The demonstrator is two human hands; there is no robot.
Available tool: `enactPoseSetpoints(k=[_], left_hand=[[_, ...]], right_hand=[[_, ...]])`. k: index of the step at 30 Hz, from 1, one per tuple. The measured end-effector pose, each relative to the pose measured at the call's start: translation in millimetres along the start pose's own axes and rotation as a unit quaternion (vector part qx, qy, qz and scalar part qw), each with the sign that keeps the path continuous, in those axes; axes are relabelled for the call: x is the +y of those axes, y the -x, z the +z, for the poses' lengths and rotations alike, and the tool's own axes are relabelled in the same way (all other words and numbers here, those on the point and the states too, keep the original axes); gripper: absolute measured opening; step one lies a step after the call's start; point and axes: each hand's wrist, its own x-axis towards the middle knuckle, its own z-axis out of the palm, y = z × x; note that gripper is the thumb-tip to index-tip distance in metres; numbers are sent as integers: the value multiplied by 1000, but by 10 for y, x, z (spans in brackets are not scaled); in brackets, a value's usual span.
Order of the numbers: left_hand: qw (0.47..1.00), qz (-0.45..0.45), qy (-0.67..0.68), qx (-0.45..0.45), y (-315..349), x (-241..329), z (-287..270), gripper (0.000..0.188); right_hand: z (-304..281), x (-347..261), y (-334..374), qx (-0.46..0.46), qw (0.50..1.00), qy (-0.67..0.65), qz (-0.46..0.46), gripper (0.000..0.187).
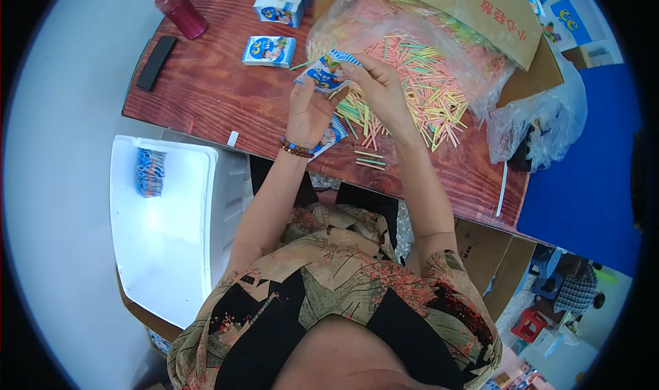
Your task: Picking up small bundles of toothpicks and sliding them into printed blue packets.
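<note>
My left hand, with a beaded bracelet at the wrist, holds a small blue-and-white printed packet by its left side. The fingers of my right hand pinch the same packet at its upper right edge. Whether its mouth is open I cannot tell. Partly hidden behind my left wrist, more such packets lie on the table. Just right of my hands spreads a heap of thin pink, yellow and green sticks. Several loose sticks lie near the table's front edge.
Beyond my hands lie a flat pile of packets and a banded bundle. A carton with a plastic liner stands behind the sticks. Left are a red-filled jar, a black object and a white bin containing packets.
</note>
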Motion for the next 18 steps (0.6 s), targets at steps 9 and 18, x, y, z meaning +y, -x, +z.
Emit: enactPoseSetpoints(k=[9, 18], left_hand=[[980, 78, -93, 161, 21, 259, -122, 19], [913, 198, -206, 291, -8, 633, -519, 21]], right_hand=[[239, 344, -320, -39, 995, 95, 6, 20], [712, 597, -864, -96, 935, 342, 4, 28]])
